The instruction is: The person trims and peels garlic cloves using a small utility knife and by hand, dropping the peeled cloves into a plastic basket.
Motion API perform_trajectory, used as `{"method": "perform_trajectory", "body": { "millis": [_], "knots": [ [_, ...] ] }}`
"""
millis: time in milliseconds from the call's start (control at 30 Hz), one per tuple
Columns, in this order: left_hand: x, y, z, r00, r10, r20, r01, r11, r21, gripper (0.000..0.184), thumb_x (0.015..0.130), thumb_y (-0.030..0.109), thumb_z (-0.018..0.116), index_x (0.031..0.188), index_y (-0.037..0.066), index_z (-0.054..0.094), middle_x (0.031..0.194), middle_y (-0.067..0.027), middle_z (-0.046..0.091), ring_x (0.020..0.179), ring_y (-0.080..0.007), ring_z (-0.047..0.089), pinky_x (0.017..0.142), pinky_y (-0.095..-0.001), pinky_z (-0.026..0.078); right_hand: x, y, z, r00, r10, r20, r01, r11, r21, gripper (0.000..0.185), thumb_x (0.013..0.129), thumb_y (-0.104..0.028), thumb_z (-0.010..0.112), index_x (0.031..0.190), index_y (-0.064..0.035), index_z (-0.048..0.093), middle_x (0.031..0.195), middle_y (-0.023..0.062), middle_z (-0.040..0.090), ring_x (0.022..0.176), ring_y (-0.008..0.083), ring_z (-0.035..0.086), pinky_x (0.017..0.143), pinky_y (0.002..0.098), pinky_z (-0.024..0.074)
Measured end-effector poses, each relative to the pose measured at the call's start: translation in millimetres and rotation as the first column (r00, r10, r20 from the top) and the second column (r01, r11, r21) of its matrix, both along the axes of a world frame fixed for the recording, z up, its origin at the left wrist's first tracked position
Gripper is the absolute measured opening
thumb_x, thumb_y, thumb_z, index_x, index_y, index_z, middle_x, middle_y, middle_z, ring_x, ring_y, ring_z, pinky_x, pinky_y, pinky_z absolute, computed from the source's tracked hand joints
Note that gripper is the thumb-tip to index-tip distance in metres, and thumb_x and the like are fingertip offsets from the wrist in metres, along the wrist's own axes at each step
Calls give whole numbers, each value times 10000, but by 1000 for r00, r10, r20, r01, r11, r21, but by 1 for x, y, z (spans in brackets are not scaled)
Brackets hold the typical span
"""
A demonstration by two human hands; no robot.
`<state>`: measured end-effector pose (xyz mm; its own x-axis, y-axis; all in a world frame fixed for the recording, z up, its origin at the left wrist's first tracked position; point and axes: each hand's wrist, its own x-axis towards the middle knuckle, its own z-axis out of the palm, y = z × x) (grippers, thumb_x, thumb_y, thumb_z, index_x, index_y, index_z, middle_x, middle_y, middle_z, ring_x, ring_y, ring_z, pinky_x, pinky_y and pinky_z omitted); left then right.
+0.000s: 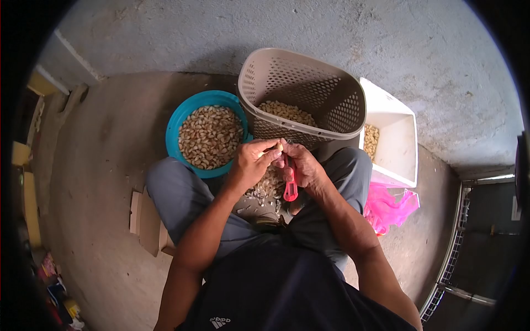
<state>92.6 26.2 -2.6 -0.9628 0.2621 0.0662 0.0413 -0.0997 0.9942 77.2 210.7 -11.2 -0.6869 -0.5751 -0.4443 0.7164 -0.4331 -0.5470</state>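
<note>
My left hand (254, 162) pinches a small pale clove (279, 147) between its fingertips, at the centre of the head view. Touching it from the right, my right hand (302, 165) is closed around a red-handled cutter (290, 189), its handle pointing down and its upper part hidden by the fingers. Below both hands, a heap of loose peelings (267, 185) lies on the floor between the legs. Up and to the left of my left hand is a turquoise basin (173, 130) of unpeeled cloves (208, 135).
Behind the hands stands a tall perforated basket (337, 134) with pale cloves (288, 113) inside. Right of it is a white box (398, 144) with more cloves. A pink plastic bag (389, 208) and flattened cardboard (148, 223) lie on the floor. A wall (221, 33) rises behind.
</note>
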Motion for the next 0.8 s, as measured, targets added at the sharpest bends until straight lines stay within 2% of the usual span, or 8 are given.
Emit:
{"method": "perform_trajectory", "body": {
  "millis": [133, 233, 333, 433, 467, 567, 667, 800],
  "knots": [
    [-4, -2, -3, 999, -21, 29, 17, 990, 140, 269, 1002, 158, 693, 1178, -46, 676, 892, -38, 683, 679, -73, 623, 586, -220, 505, 7, -14, 4, 971, -18, -237, 95, 944, 316, 365, 1052, -380, 601, 1060, -15, 585, 754, 48, 578, 486, 101, 507, 374, 253, 408],
    [-2, -15, 13, 962, -58, 268, 37, 996, 82, 215, 998, 175, 701, 1115, -1, 660, 822, 2, 626, 570, -28, 522, 474, -195, 427, 10, -18, 11, 904, -59, -424, 244, 885, 398, 353, 1045, -348, 624, 1142, -30, 505, 721, 37, 543, 460, 99, 465, 369, 243, 397],
    [-5, -15, 3, 961, -61, 270, 2, 977, 214, 198, 1001, 198, 697, 1099, 31, 655, 775, 28, 572, 517, -3, 432, 410, -179, 347, 8, -12, 26, 860, -39, -509, 316, 823, 471, 298, 1036, -228, 616, 1173, -17, 457, 709, 47, 526, 455, 118, 463, 396, 278, 424],
    [-8, -16, 0, 937, -108, 333, -28, 925, 378, 174, 1010, 182, 675, 1098, 31, 665, 786, 10, 575, 505, -14, 438, 405, -175, 353, 8, 11, 35, 897, -2, -442, 210, 882, 422, 230, 996, -92, 585, 1170, -9, 459, 711, 51, 525, 489, 135, 492, 441, 295, 447],
    [-9, -17, -1, 929, -145, 340, -16, 904, 428, 174, 1012, 179, 670, 1102, 31, 668, 796, 0, 582, 496, -20, 439, 400, -175, 351, 9, 17, 39, 909, 25, -415, 171, 888, 427, 226, 964, 24, 549, 1179, 11, 481, 784, 66, 542, 588, 148, 547, 493, 298, 483],
    [-11, -20, -3, 902, -234, 363, 2, 842, 539, 178, 1016, 175, 657, 1114, 27, 675, 821, -30, 601, 468, -39, 441, 387, -181, 345, 12, 17, 24, 805, 93, -586, 259, 834, 488, 184, 986, -29, 592, 1159, 15, 545, 785, 43, 572, 652, 131, 556, 545, 279, 478],
    [-10, -19, -5, 868, -275, 414, -14, 819, 574, 191, 1018, 186, 652, 1111, 21, 677, 832, -49, 614, 439, -58, 440, 376, -194, 343, 11, 17, 34, 768, 258, -587, 184, 788, 588, 158, 1013, -95, 622, 1141, -5, 610, 801, 15, 612, 666, 94, 569, 587, 245, 466],
    [-10, -15, -7, 818, -289, 497, -67, 810, 583, 199, 1016, 208, 659, 1071, 18, 675, 808, -52, 623, 413, -75, 443, 367, -211, 343, 12, 9, 26, 640, 236, -732, 382, 728, 569, 261, 972, -231, 734, 1015, 6, 634, 824, 63, 656, 722, 134, 590, 638, 301, 485]
  ]
}}
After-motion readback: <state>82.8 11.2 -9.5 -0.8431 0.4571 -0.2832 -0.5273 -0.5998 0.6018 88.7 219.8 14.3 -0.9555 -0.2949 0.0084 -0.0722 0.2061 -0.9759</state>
